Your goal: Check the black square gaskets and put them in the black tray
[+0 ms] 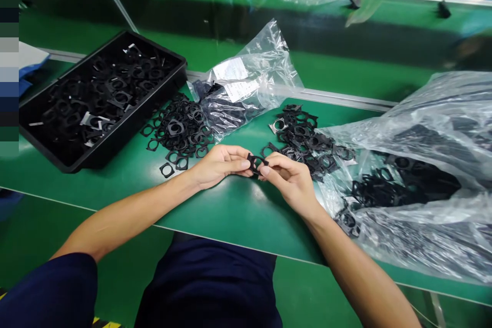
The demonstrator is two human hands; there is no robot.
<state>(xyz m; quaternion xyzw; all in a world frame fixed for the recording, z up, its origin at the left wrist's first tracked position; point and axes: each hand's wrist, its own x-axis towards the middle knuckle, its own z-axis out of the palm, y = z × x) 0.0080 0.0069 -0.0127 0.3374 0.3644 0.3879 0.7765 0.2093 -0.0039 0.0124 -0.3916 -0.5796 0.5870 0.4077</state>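
Workbench, green top, pale front edge; a metal rail along its far side, and a second green bench beyond it.

Item: gasket, black, squarish with a round hole, held up just above the bench top, midway between the two hands.

Item: left hand, fingers curled and nearly closed, thumb and fingertips pinching the gasket's left side.

Item: right hand, likewise nearly closed, thumb and forefinger pinching the gasket's right side. The two hands stand just apart, with only the gasket between them.

Item: left pile, loose black gaskets, heaped just beyond the left hand. One single gasket lies apart at its near edge.

Item: right pile, the same gaskets, beyond the right hand, with a silver-coloured piece among them.

Item: tray, black, rectangular, set at an angle at the bench's left end, filled with black gaskets and a few silver-coloured pieces.

Item: small bag, clear plastic, two white labels, black parts inside, lying between the piles at the far edge.

Item: large bag, clear plastic, open, gaskets inside, at the right, beside the right pile.

Item: sleeve, dark navy, on the left arm; forearms bare.
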